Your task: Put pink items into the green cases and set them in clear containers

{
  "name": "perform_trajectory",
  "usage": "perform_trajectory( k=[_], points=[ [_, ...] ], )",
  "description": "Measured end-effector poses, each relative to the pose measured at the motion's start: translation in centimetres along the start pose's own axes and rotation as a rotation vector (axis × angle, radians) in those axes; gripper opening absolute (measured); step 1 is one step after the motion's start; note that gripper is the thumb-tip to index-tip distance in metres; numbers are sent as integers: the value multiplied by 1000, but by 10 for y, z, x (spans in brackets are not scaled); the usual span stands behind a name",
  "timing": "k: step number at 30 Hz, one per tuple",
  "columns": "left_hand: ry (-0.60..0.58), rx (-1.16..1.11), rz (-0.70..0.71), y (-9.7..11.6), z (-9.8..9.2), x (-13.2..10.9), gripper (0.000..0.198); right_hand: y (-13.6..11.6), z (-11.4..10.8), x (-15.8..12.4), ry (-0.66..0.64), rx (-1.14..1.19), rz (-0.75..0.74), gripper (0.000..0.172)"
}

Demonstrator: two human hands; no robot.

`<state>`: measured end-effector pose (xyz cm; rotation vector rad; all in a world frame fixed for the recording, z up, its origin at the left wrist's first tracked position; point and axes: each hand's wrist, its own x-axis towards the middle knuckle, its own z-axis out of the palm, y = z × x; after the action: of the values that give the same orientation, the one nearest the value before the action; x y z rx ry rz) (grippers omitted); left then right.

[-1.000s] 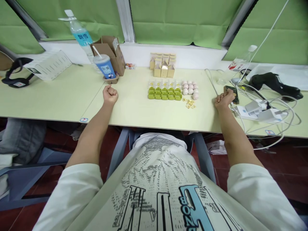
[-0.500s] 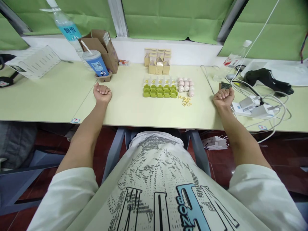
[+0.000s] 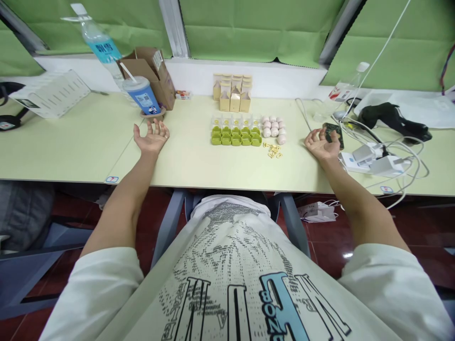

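1. Both hands well apart on the pale table, palms up, fingers spread and half curled. Left hand sits bare just in front of the molded cup holder; right hand overlaps the dark slab, unclenched.
2. Materials, L to R: blue cup, tapered, printed, white straw, in the brown holder. Green cups, glossy, lobed, two rows between the hands. Clear pieces lined up behind them, transparent. Tan boxes, card, small, upright, grouped at the wall. Pink balls, smooth, clustered right of the green cups. Gold bits, small, loose, in front of the balls. Slab is rectangular, mottled.
3. Around, L to R: white box, blue-label bottle, brown carton with flaps up, right behind the cup. Far right: red-label bottle, white adapters amid tangled cables, black device. Adapters and cables crowd the right hand's outer side.
4. Unclear, L to R: black strap gear cut by the frame edge; left fingertips vs holder, can't tell contact; gold bits too small to identify; slab partly covered by right fingers, contact not readable.
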<state>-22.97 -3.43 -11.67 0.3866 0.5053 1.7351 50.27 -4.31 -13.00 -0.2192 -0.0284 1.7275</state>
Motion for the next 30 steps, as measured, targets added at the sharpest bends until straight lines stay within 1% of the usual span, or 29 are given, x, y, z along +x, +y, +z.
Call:
perform_trajectory(
  k=[3,5,7,10,14,17,21,23,26,28,30],
  points=[
    [-19,22,-42,0,-3,-2,62,8,5,-3,93,-196,-68,45],
    [-30,42,-52,0,-5,-1,71,12,9,-7,116,-268,-95,49],
    [-29,82,-53,1,-6,-1,79,16,12,-12,122,-267,-86,52],
    [-25,137,-52,1,-6,0,89,18,14,-17,136,-201,-58,56],
    [-27,143,-60,0,-7,1,98,17,14,-17,150,-118,-38,61],
    [-27,147,-60,0,-6,1,98,16,14,-16,141,-88,-23,66],
    [5,118,-60,1,-1,-2,98,15,15,-19,102,-34,30,64],
    [28,123,-67,1,1,-4,93,16,17,-22,96,43,68,70],
    [45,153,-71,2,3,-6,81,17,20,-27,88,194,119,86],
    [39,158,-72,2,3,-6,77,18,21,-29,91,259,141,85],
    [28,156,-75,2,2,-6,76,18,21,-28,110,253,134,79]
  ],
)
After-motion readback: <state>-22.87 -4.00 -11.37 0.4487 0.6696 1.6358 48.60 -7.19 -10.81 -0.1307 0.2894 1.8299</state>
